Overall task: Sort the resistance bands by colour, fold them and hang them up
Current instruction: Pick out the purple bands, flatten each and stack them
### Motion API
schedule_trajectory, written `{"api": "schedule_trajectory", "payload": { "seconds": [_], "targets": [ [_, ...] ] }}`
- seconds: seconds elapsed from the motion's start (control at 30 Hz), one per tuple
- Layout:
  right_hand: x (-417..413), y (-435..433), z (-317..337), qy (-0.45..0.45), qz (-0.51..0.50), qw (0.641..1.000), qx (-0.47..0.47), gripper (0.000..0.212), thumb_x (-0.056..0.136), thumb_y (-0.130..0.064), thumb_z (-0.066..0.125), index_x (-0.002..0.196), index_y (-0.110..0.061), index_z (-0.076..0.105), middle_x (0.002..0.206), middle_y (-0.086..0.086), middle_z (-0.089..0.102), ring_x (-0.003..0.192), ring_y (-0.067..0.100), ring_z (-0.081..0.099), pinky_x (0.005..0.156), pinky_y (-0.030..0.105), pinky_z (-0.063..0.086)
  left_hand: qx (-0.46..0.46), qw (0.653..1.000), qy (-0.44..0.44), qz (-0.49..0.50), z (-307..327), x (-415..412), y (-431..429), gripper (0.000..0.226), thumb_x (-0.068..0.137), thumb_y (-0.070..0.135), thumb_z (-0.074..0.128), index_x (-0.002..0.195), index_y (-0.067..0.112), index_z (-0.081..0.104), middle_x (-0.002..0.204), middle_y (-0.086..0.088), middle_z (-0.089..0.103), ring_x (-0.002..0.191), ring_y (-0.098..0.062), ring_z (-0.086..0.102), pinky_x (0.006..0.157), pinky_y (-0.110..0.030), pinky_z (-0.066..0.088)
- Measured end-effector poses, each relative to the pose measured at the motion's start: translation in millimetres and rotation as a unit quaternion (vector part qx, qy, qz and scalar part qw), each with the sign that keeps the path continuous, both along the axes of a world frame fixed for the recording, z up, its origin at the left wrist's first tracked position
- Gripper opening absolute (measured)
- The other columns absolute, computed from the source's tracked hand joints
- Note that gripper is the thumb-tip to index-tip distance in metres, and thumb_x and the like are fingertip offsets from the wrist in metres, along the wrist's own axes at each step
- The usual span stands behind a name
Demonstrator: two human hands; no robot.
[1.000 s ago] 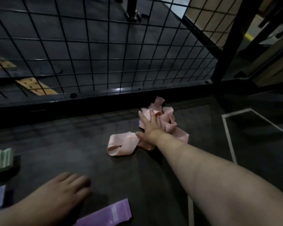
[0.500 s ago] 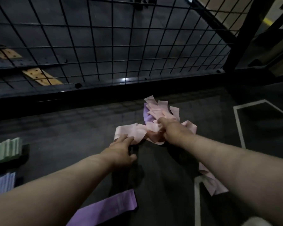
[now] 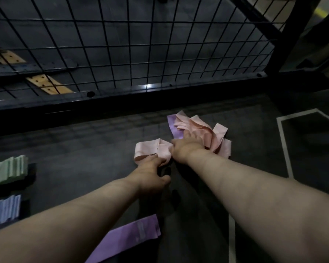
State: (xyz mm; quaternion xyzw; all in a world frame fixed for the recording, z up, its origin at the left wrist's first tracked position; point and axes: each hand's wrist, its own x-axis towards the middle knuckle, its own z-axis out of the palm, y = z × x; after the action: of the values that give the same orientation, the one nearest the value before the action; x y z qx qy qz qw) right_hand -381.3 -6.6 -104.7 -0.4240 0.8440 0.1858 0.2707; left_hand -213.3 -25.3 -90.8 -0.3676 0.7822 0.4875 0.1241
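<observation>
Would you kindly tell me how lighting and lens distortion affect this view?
Head view throughout: dim overall, one glare spot on the rail under the wire mesh; its wide lens bows the mesh lines and enlarges the forearms; the pink bands read clearly, but fingertips of the left hand and right hand blur into them.

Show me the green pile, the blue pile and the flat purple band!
green pile (image 3: 10,170): head view, middle of the folded stack.
blue pile (image 3: 5,209): head view, middle of the folded stack.
flat purple band (image 3: 129,237): head view, middle of the strip's visible length.
</observation>
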Motion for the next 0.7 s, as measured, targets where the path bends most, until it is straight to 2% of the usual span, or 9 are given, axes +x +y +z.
{"api": "schedule_trajectory", "payload": {
  "seconds": [0.07,0.13,0.23,0.3,0.37,0.43,0.53,0.6,0.7],
  "targets": [
    [1,-3,-2,0.003,-0.083,0.996,-0.028,0.051,0.098,-0.041,0.040,0.146,-0.027,0.039,0.158,0.010,0.018,0.144,0.032,0.018,0.115,0.042,0.017,0.002,1.000,0.006,0.010,0,2,1,0.065,0.090,0.031,0.064,0.150,0.024,0.038,0.160,0.004,0.024,0.147,-0.011,0.020,0.104,-0.009,0.012],
    [-2,0,3,-0.018,-0.190,0.975,-0.115,0.052,0.094,-0.039,0.051,0.143,-0.025,0.044,0.152,0.008,0.031,0.141,0.029,0.027,0.115,0.039,0.022,0.000,1.000,0.006,0.023,-1,5,-1,0.064,0.089,0.035,0.064,0.148,0.029,0.040,0.159,0.009,0.025,0.146,-0.011,0.024,0.108,-0.013,0.015],
    [-13,5,9,0.032,-0.226,0.923,-0.310,0.025,0.087,-0.044,0.063,0.108,-0.031,0.062,0.123,0.002,0.059,0.119,0.028,0.052,0.102,0.038,0.038,0.004,0.999,0.010,0.043,0,6,-5,0.058,0.088,0.039,0.063,0.143,0.037,0.045,0.157,0.010,0.031,0.142,-0.013,0.032,0.113,-0.021,0.026],
    [-21,7,20,0.017,-0.276,0.875,-0.398,0.024,0.079,-0.046,0.069,0.093,-0.036,0.053,0.107,-0.005,0.063,0.109,0.027,0.056,0.089,0.033,0.037,0.026,0.996,0.025,0.077,3,6,-8,0.053,0.088,0.039,0.063,0.139,0.039,0.049,0.147,0.007,0.042,0.133,-0.016,0.044,0.109,-0.024,0.037],
    [-28,5,32,-0.028,-0.318,0.819,-0.476,0.030,0.078,-0.034,0.069,0.097,-0.036,0.046,0.096,-0.011,0.058,0.104,0.024,0.054,0.083,0.030,0.035,0.053,0.990,0.048,0.119,5,5,-11,0.048,0.089,0.039,0.063,0.136,0.038,0.053,0.134,0.006,0.050,0.123,-0.016,0.052,0.104,-0.031,0.046],
    [-32,0,50,-0.091,-0.338,0.768,-0.536,0.032,0.081,-0.023,0.068,0.107,-0.029,0.049,0.091,-0.013,0.056,0.098,0.019,0.057,0.086,0.032,0.045,0.094,0.979,0.082,0.161,6,3,-14,0.046,0.090,0.037,0.064,0.135,0.033,0.055,0.130,0.007,0.054,0.117,-0.014,0.057,0.096,-0.032,0.052],
    [-30,-14,78,-0.290,-0.386,0.671,-0.563,0.018,0.086,-0.013,0.068,0.102,-0.014,0.058,0.075,-0.001,0.067,0.073,0.024,0.066,0.073,0.040,0.055,0.150,0.956,0.128,0.218,8,0,-19,0.046,0.092,0.029,0.065,0.136,0.028,0.054,0.131,0.005,0.058,0.112,-0.010,0.059,0.077,-0.017,0.051],
    [-23,-18,91,-0.392,-0.380,0.662,-0.513,0.011,0.088,-0.011,0.068,0.097,-0.011,0.062,0.068,0.005,0.065,0.062,0.022,0.063,0.065,0.038,0.050,0.162,0.941,0.146,0.259,9,-2,-23,0.056,0.089,0.031,0.067,0.141,0.028,0.047,0.129,0.005,0.059,0.109,-0.011,0.061,0.078,-0.019,0.051],
    [-13,-16,105,-0.453,-0.277,0.697,-0.481,0.011,0.091,-0.008,0.065,0.101,-0.007,0.066,0.072,0.005,0.065,0.060,0.016,0.063,0.062,0.031,0.051,0.170,0.927,0.162,0.293,11,-3,-32,0.093,0.070,0.042,0.067,0.152,0.032,0.023,0.139,0.006,0.049,0.116,-0.015,0.057,0.102,-0.035,0.048]
  ]
}}
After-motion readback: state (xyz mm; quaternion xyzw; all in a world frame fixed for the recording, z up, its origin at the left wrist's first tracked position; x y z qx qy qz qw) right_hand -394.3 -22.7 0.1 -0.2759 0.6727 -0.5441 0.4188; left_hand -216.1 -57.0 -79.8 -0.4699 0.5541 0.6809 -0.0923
